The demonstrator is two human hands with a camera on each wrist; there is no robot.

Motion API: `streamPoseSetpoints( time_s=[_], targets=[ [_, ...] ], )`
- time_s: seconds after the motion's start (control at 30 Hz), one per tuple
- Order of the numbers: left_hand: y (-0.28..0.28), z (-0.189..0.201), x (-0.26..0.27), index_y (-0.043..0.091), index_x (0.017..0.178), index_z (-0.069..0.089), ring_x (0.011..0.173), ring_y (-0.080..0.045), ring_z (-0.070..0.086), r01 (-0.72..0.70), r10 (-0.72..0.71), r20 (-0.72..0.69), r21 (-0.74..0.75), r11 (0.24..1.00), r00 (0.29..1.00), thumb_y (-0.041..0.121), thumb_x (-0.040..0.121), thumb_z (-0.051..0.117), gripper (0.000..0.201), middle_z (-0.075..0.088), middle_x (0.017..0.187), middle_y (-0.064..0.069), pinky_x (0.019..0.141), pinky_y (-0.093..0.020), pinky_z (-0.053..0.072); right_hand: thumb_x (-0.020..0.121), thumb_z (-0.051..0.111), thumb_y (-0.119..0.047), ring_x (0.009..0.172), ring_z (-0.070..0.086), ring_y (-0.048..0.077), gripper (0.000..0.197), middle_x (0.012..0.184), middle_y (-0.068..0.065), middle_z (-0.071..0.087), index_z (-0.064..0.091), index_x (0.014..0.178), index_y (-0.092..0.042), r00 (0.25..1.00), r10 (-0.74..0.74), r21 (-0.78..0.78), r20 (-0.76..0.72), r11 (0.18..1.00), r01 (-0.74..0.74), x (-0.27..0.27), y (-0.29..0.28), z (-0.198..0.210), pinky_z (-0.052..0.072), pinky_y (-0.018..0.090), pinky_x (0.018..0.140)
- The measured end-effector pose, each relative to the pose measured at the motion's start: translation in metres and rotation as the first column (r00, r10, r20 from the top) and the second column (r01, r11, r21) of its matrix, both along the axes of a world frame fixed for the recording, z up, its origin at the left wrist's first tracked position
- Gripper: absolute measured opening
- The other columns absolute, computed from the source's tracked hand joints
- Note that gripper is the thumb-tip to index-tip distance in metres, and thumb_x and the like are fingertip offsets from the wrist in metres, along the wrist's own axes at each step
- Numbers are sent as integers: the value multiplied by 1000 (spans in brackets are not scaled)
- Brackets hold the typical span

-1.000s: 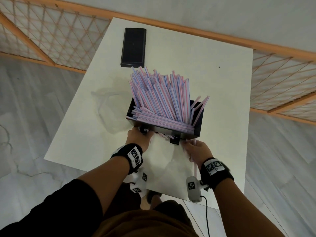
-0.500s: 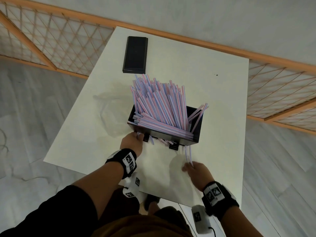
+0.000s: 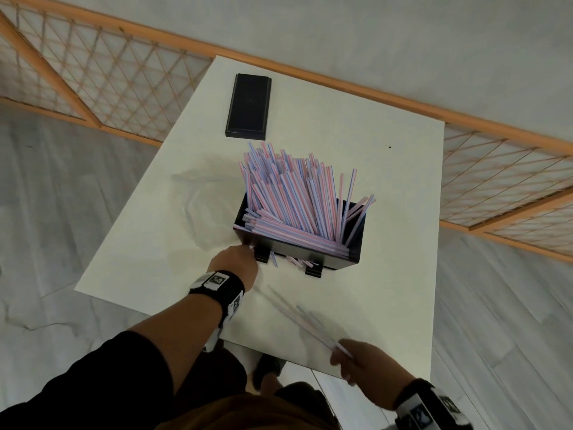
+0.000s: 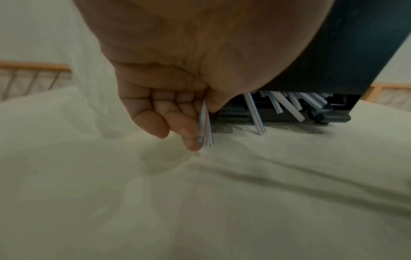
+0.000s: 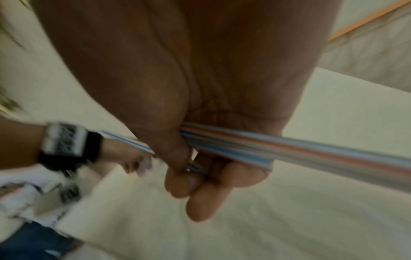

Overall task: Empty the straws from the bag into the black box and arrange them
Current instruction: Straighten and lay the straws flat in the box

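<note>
A black box (image 3: 313, 251) stands mid-table, packed with pink-and-blue striped straws (image 3: 291, 193) that lean back out of its open top. More straw ends (image 4: 286, 105) poke out of the slot under its front. My left hand (image 3: 237, 263) is at the box's front left corner and pinches a couple of straws (image 4: 205, 126) there between thumb and fingers. My right hand (image 3: 361, 363) is near the table's front edge, gripping a small bunch of straws (image 5: 289, 151) that points up-left, blurred by motion.
A flat black lid (image 3: 249, 106) lies at the back left of the white table (image 3: 387, 299). A clear plastic bag (image 3: 204, 197) lies crumpled to the left of the box. An orange lattice rail (image 3: 93, 76) runs behind the table.
My right hand has pulled a bunch of straws out from under the box's front, back to the table's near edge. My left hand stays at the front left corner.
</note>
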State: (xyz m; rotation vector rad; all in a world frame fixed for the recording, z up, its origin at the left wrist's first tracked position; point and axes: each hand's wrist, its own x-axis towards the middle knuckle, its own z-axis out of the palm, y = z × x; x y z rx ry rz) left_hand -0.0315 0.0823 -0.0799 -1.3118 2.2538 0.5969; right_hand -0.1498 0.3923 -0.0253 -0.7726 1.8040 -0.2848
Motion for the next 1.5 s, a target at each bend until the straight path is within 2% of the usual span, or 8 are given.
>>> streamPoseSetpoints(
  time_s=[0.23,0.4,0.67,0.77,0.93,1.17,1.37,1.5],
  targets=[
    [-5,11,14,23,121,63,101,-30,70,243,-232,100,-119,963,968,26,100,39,32,73,110,-4,73,-32,44,100,52,-12,74,53,8,13,86,-13,58,59,100,-23,943,42,-501,-329,839,-212,-30,-102,109,43,28,69],
    [-4,17,24,18,113,70,101,-25,71,224,-207,228,-50,973,951,19,98,45,29,74,109,-3,81,-32,50,104,45,-14,55,45,13,15,69,-7,51,56,100,-23,972,-39,-611,-231,783,-113,-47,-183,138,41,30,53],
    [6,3,83,10,123,66,115,-30,67,235,-251,143,121,964,957,27,104,40,36,69,126,-11,94,-35,51,104,51,-28,58,47,8,6,69,-7,51,51,99,-24,913,10,-469,-409,855,-219,-58,-220,88,35,28,57],
    [6,0,96,12,122,67,114,-29,67,225,-240,111,135,965,964,32,104,42,36,70,125,-10,93,-35,50,105,50,-24,59,50,-4,11,70,-16,50,54,114,-22,902,37,-461,-431,850,-256,-53,-221,84,30,14,53],
    [0,0,93,13,118,67,111,-29,68,201,-217,101,147,968,971,31,104,40,35,70,123,-9,92,-36,51,106,46,-29,56,50,8,12,79,1,64,52,112,-21,919,-6,-620,-394,740,-260,-36,-233,102,39,27,52],
    [-3,2,83,18,113,65,104,-28,67,175,-182,92,75,982,979,34,102,39,32,70,115,-6,87,-36,50,106,51,-29,55,41,8,12,66,-10,43,49,96,-24,951,-146,-798,-273,587,-138,-24,-248,127,32,18,51],
    [-7,7,72,20,96,56,102,-29,64,147,-152,36,103,984,988,40,96,42,24,68,112,-7,82,-35,49,106,50,-30,63,45,9,16,75,-5,50,54,98,-16,896,25,-577,-443,757,-306,-37,-233,84,36,24,58],
    [-10,6,55,16,101,54,111,-32,59,119,-117,-22,101,988,993,39,99,41,27,62,120,-11,89,-38,47,102,55,-31,76,46,18,22,81,-2,52,56,86,-16,784,80,-456,-615,776,-437,-47,-214,62,34,30,69]
  ],
)
